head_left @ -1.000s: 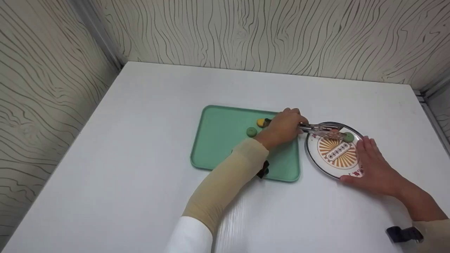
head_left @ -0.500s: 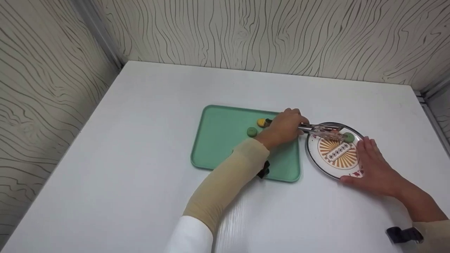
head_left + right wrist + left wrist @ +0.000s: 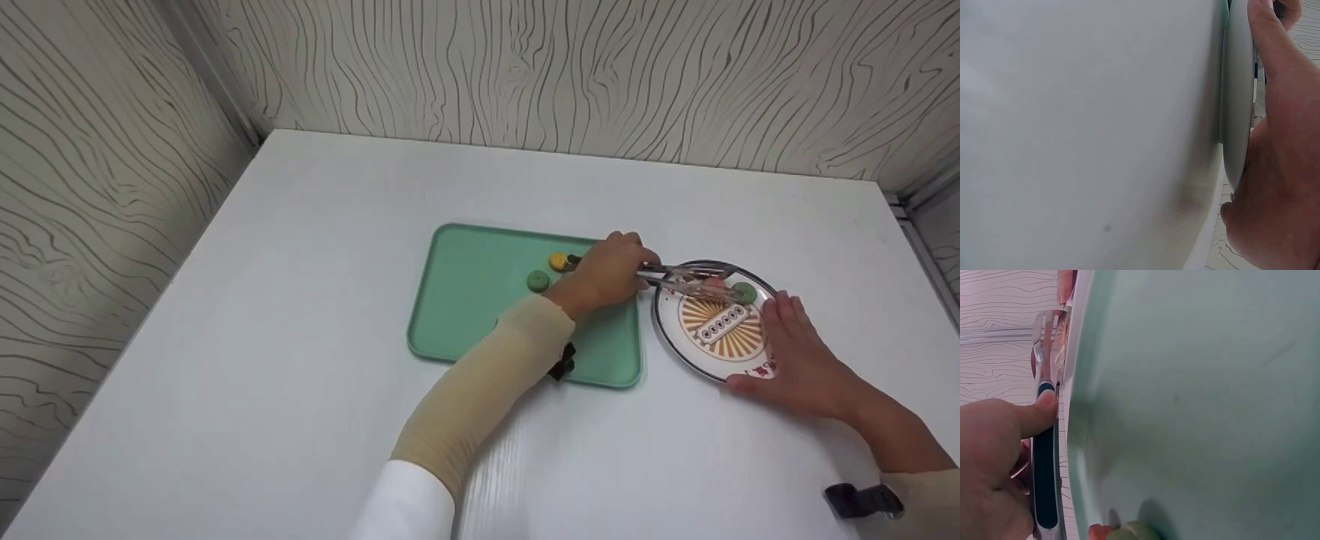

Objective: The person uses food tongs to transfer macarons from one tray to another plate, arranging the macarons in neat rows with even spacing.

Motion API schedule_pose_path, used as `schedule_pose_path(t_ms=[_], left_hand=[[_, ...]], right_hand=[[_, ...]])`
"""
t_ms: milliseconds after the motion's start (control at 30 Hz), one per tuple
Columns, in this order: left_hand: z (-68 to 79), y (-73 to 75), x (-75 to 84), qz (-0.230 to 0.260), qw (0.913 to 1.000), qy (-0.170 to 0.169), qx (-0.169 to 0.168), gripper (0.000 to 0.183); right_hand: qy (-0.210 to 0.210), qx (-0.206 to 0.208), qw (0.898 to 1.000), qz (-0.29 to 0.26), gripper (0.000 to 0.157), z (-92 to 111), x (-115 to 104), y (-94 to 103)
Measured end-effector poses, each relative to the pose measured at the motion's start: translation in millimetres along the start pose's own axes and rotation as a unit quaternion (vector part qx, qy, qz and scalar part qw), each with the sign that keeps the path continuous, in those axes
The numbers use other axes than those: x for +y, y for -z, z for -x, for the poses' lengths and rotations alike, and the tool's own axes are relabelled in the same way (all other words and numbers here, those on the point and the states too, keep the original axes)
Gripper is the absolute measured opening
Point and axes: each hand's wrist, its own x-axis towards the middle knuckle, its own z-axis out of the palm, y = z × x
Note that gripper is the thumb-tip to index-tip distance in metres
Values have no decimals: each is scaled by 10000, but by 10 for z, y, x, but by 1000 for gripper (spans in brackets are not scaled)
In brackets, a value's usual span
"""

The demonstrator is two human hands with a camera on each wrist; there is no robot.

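Metal tongs [image 3: 1046, 450] in left hand [image 3: 604, 271]

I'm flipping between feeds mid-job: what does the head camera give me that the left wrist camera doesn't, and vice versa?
Only the head view: the sunburst print on the plate, the yellow piece on the tray, and the beige sleeve.

Only the left wrist view: a reddish piece on the tray, and the thumb lying on the dark handle inlay.

Both: the left hand holding the tongs, the tray, and a green piece on it.
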Motion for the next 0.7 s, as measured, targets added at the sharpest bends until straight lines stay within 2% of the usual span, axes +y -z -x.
schedule_pose_path(t_ms=[400,700], left_hand=[[17,-5,18,66,9999,81,-57,39],[20,0,20,-20,10000,-70,-64,40]], right_hand=[[-64,-84,9999,-58,125,-4,-12,6],[-59,-38,10000,-57,124,0,-13,6]])
